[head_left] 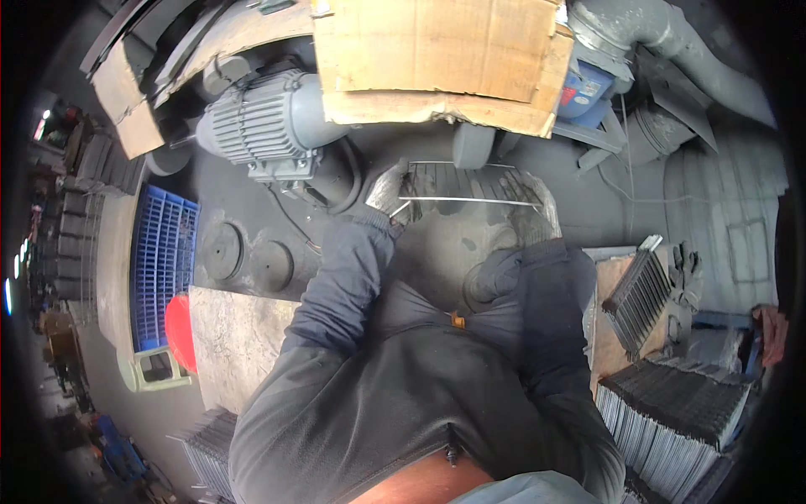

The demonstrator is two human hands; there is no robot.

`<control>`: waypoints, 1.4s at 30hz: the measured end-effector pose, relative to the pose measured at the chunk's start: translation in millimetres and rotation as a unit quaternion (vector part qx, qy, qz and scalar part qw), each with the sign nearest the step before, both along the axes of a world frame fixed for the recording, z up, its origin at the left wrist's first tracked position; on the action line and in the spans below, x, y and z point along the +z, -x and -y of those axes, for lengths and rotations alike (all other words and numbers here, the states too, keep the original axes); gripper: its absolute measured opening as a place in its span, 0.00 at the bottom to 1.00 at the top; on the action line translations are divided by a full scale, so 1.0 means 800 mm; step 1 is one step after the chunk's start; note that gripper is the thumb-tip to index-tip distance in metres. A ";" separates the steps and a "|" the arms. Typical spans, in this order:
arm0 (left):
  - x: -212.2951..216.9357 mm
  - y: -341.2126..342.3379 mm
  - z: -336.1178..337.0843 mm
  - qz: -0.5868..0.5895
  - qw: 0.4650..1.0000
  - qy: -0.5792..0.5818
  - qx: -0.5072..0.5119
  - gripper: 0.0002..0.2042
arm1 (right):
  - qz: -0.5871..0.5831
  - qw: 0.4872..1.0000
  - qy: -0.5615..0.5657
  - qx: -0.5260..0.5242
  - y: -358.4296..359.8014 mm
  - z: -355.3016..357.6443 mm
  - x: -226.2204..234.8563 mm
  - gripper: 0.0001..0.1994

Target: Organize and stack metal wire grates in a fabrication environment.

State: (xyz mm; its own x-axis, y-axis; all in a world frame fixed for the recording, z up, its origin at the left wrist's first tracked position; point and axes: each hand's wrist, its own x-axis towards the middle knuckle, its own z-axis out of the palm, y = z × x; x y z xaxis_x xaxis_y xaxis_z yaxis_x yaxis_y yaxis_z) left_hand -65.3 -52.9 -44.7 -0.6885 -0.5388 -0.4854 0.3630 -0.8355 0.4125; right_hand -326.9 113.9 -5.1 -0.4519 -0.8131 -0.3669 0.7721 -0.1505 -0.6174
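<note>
Both my hands wear dirty, greyish work gloves and grip a slatted metal grate [470, 182] level in front of me. My left hand [388, 191] is closed around its left end. At the opposite end, my right hand [540, 203] is closed on it too. Bright edges run along the grate's near and far sides, with dark bars between. Just beyond its far edge is a grey wheel [473, 146], partly covered by a cardboard sheet [441, 50]; I cannot tell whether the grate touches it.
A grey electric motor [264, 122] stands at the far left. On my right, another grate [640, 298] leans on a board above a stack of grates [672, 412]. A blue plastic crate [165, 269] and red stool [179, 332] are left. A large duct [705, 55] curves at far right.
</note>
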 end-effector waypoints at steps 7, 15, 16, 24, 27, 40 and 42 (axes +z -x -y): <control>-0.008 -0.028 -0.004 -0.151 0.985 -0.072 -0.039 0.23 | -0.078 0.992 -0.008 0.102 -0.008 -0.011 0.032 0.13; 0.027 -0.020 -0.017 -0.122 0.991 -0.050 -0.013 0.21 | -0.044 0.996 -0.041 0.067 -0.005 -0.008 0.016 0.13; 0.032 -0.029 -0.025 -0.113 0.991 -0.065 0.011 0.20 | -0.066 0.993 -0.027 0.093 -0.008 -0.021 0.023 0.14; 0.156 -0.058 -0.166 -0.036 0.991 0.128 0.011 0.22 | -0.230 0.963 -0.028 0.140 -0.037 -0.183 0.124 0.29; 0.148 -0.060 -0.167 -0.013 0.971 0.226 -0.079 0.24 | -0.281 0.952 -0.106 0.052 -0.030 -0.215 0.156 0.24; 0.100 -0.046 -0.206 0.086 0.986 0.121 -0.077 0.20 | -0.822 0.330 -0.301 -0.352 0.134 -0.416 0.112 0.22; 0.100 -0.044 -0.227 0.094 0.986 0.089 -0.104 0.19 | -0.847 0.226 -0.399 -0.268 0.136 -0.425 0.110 0.33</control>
State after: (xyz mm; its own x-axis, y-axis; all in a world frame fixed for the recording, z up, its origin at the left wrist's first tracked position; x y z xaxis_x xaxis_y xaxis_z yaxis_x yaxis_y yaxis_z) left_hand -30.4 128.9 34.9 -0.6997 -0.4844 -0.5251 0.0955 -0.7919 0.6032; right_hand -435.4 453.9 82.9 -0.4487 -0.4555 0.7689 -0.6720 0.7392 0.0457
